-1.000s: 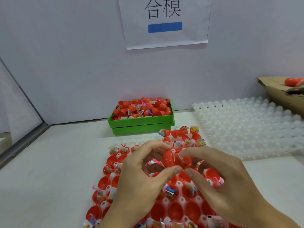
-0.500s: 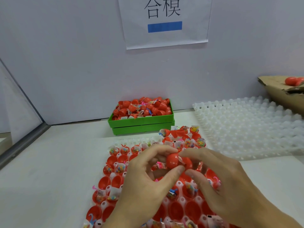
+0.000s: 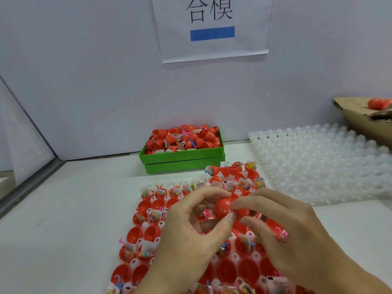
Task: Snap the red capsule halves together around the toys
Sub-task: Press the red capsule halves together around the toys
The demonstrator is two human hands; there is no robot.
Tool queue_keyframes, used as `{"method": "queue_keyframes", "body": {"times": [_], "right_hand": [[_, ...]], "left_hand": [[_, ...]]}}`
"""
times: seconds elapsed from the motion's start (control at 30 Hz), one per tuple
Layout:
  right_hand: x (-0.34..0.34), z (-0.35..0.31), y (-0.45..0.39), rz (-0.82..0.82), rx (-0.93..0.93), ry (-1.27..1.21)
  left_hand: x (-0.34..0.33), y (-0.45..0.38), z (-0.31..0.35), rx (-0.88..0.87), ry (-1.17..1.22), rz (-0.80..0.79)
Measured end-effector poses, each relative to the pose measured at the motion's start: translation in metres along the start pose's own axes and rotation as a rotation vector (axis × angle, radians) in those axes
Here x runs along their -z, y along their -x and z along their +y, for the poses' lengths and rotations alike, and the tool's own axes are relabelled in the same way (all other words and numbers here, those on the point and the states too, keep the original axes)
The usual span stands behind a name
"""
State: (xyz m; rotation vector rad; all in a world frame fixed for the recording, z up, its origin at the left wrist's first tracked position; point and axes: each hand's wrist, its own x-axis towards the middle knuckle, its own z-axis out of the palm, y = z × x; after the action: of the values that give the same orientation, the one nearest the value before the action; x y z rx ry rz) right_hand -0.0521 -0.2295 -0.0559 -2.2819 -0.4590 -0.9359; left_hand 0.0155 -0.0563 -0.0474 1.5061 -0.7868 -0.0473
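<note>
Your left hand pinches the left half of the red capsule, first finger curled over the top and thumb under it. The capsule lies sideways between your two hands, its long way running left to right, above the tray of open red halves on the worktop. Your right hand pinches the other half, which its fingers mostly hide. To snap it shut, I think you push both hands straight toward each other.

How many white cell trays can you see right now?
2: the loaded tray under the left hand and right hand, and a bare tray at right. Stacked ones may be hidden.
</note>
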Motion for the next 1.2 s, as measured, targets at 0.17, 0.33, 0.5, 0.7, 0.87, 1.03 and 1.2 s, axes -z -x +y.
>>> {"method": "queue_keyframes", "body": {"times": [0.17, 0.33, 0.5, 0.7, 0.87, 1.03, 1.2], "right_hand": [[-0.001, 0.001, 0.001, -0.043, 0.007, 0.031], [-0.001, 0.000, 0.002, -0.066, 0.012, 0.080], [0.000, 0.000, 0.002, -0.061, -0.043, 0.065], [0.000, 0.003, 0.001, -0.065, -0.025, 0.041], [0.002, 0.005, 0.001, -0.038, -0.036, 0.042], [-0.001, 0.004, 0.001, -0.019, -0.081, 0.019], [-0.003, 0.002, 0.001, 0.060, -0.084, -0.046]], "left_hand": [[-0.002, 0.001, -0.002, 0.007, -0.040, 0.034], [-0.006, 0.002, -0.003, 0.012, -0.108, 0.075], [-0.007, 0.002, -0.003, 0.035, -0.111, 0.073], [-0.003, 0.002, -0.002, 0.073, -0.107, 0.054], [0.003, 0.001, 0.003, 0.117, -0.100, -0.050], [0.003, -0.001, 0.003, 0.133, -0.155, 0.009], [0.005, -0.003, 0.006, 0.105, -0.143, 0.012]]}}
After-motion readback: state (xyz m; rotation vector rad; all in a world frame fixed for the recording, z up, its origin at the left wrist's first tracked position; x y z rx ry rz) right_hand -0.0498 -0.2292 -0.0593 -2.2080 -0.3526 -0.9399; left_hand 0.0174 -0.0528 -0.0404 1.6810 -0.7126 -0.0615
